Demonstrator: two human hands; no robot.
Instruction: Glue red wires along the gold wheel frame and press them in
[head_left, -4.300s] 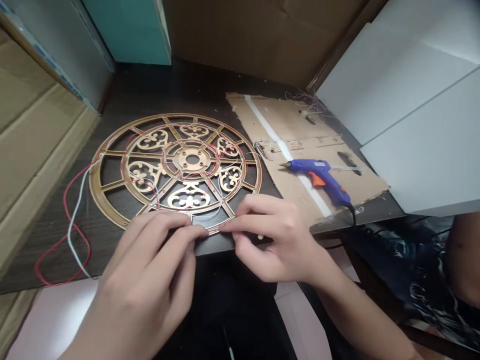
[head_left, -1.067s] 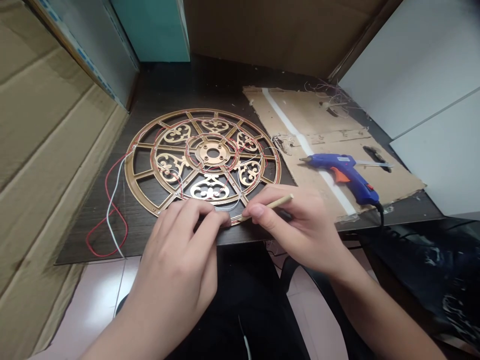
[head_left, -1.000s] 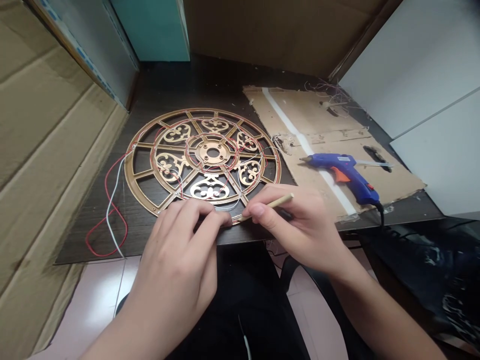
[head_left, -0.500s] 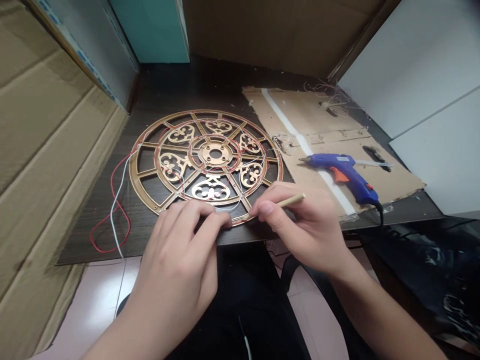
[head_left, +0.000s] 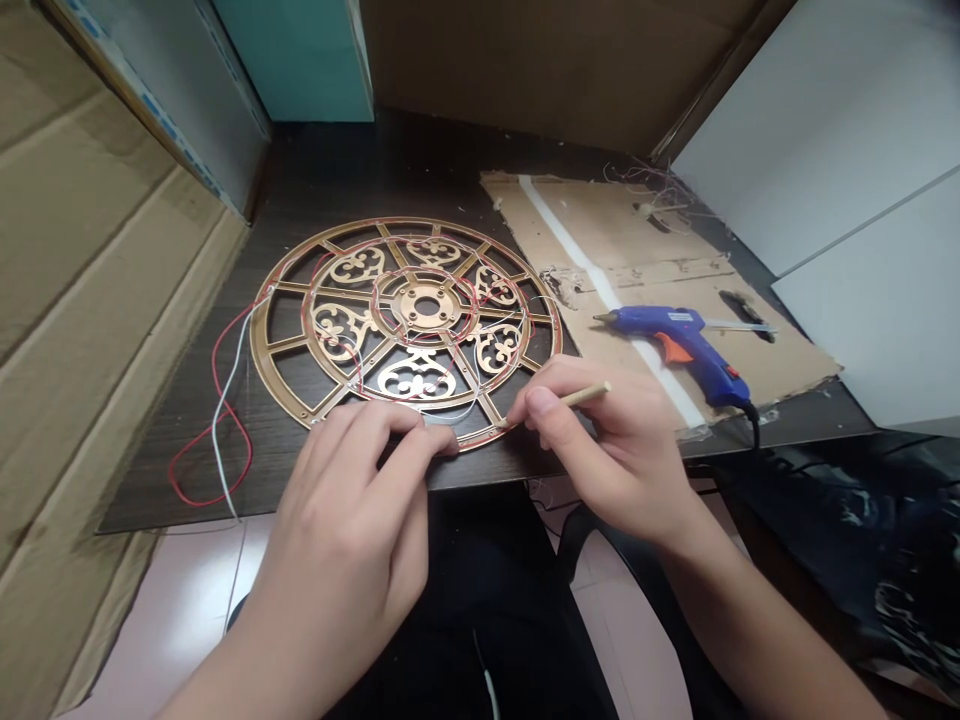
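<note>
On the dark counter (head_left: 420,165), centre of the frame, lies our gold openwork wheel (head_left: 446,309); it should be stiff, fairly light, best held by its outer rim. Our left hand (head_left: 345,500) bends its fingers over that rim, grip unclear; our right hand (head_left: 615,450) pinches a thin stick (head_left: 589,394). At right, we can't read the label (head_left: 670,317) on the glue gun (head_left: 709,362).

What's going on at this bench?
A person is working on a gold openwork wheel lying flat on a dark table. The left hand rests at its near rim; the right hand grips a pale stick, tip down at that rim. A red wire and a white wire trail off its left side. A blue glue gun lies unheld on cardboard.
</note>
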